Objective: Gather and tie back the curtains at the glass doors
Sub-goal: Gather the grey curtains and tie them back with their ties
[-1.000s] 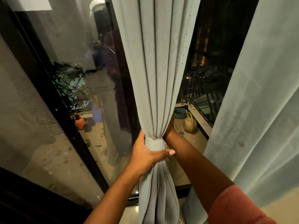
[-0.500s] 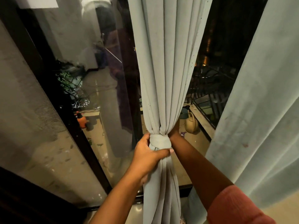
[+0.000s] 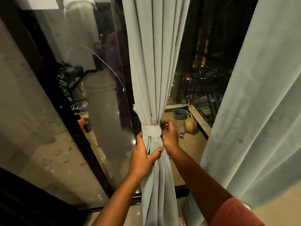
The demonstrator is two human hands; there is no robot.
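Gathered curtain (image 3: pixel 154 62) hangs mid-frame in front of the glass doors (image 3: pixel 101 98), pale grey-green cloth w/ long vertical pleats, pinched to a narrow waist by a tie-back band (image 3: pixel 151 130) of the same fabric, wrapped flat & snug round the bundle; below the band the folds fan out again and run down to the floor. Left hand (image 3: pixel 143 154) is closed round the bundle just under the band, thumb across the front, fingers wrapped behind on the door-frame side. Right hand (image 3: pixel 169 134) sits at the band's right edge, touching it, fingers curled in on something small and pale; can't tell what it is or how firmly it's pinched. Right forearm runs down to a rust-red sleeve (image 3: pixel 236 212) at btm right. Second curtain (image 3: pixel 252 111) hangs loose on the right, broad soft folds, faint stains, its inner edge near the right arm but apart from it. Between the two curtains is an open gap showing a dark balcony w/ metal railing (image 3: pixel 202 95), a teal basket (image 3: pixel 180 113) and a tan watering can (image 3: pixel 190 123) on the tiles. Left of the bundle: dark door frame (image 3: pixel 53 88), smooth reflective glass, then a rough grey wall (image 3: pixel 19 95).
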